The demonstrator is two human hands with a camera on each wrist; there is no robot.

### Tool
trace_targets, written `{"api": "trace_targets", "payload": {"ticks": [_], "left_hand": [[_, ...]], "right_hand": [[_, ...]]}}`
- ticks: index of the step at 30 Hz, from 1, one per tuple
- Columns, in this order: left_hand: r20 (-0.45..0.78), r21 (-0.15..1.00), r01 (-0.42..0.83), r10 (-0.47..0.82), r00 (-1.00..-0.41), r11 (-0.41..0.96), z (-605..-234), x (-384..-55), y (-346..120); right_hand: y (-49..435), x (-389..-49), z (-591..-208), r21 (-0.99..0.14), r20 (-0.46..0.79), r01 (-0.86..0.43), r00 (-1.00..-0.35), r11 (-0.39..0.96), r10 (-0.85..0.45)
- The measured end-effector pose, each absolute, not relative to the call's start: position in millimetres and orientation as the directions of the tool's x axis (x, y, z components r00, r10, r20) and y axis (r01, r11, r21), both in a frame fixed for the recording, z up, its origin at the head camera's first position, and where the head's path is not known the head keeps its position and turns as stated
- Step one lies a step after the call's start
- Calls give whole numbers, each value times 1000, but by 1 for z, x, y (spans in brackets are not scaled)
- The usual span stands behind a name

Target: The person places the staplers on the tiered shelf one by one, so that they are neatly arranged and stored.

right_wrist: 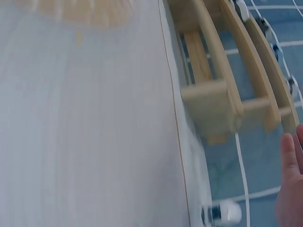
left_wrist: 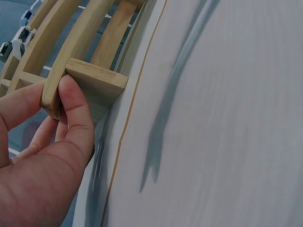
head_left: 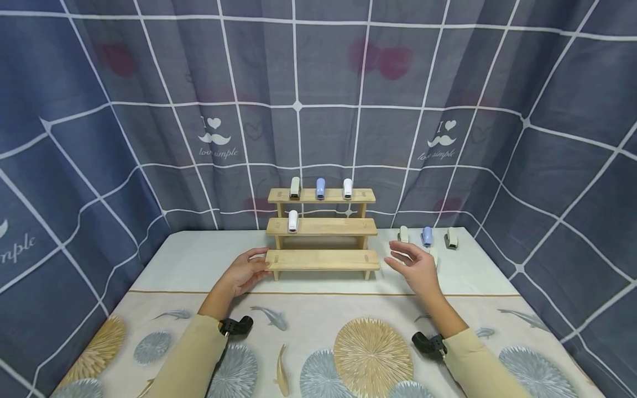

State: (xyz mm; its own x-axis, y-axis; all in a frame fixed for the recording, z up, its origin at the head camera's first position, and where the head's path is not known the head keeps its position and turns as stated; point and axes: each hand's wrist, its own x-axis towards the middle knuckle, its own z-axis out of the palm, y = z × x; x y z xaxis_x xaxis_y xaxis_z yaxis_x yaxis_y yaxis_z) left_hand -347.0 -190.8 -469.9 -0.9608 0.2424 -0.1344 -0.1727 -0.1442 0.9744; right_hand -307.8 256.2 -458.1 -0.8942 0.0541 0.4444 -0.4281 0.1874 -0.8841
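A three-step wooden stand (head_left: 322,260) is on the white tabletop. My left hand (head_left: 247,271) pinches the left end of its lowest board (left_wrist: 54,90) between thumb and fingers. The right hand (head_left: 415,266) hovers to the right of the stand with loosely curved fingers and nothing in them. On the top board are small stapler-like items: a pale green one (head_left: 295,188), a blue one (head_left: 320,188) and a white one (head_left: 347,188). A white one (head_left: 293,221) sits at the left of the middle board. The lowest board carries nothing.
Right of the stand, beyond my right hand, lie a pale green item (head_left: 403,234), a blue one (head_left: 427,236) and another pale green one (head_left: 451,238). A pale one (head_left: 434,255) is partly hidden by the hand. A checked curtain (head_left: 323,132) hangs behind the table.
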Motion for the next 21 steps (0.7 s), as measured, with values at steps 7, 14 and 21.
{"api": "trace_targets", "payload": {"ticks": [7, 14, 21], "left_hand": [[-142, 973, -180, 239, -960, -145, -470, -346, -191], [-158, 971, -191, 219, -963, -141, -472, -349, -190], [-152, 971, -188, 221, -963, -151, -474, -349, -191]], "right_hand": [[288, -306, -455, -867, 460, -417, -880, 273, 116], [318, -310, -456, -867, 437, -360, -882, 344, 179], [337, -318, -460, -838, 438, -331, -882, 434, 172]]}}
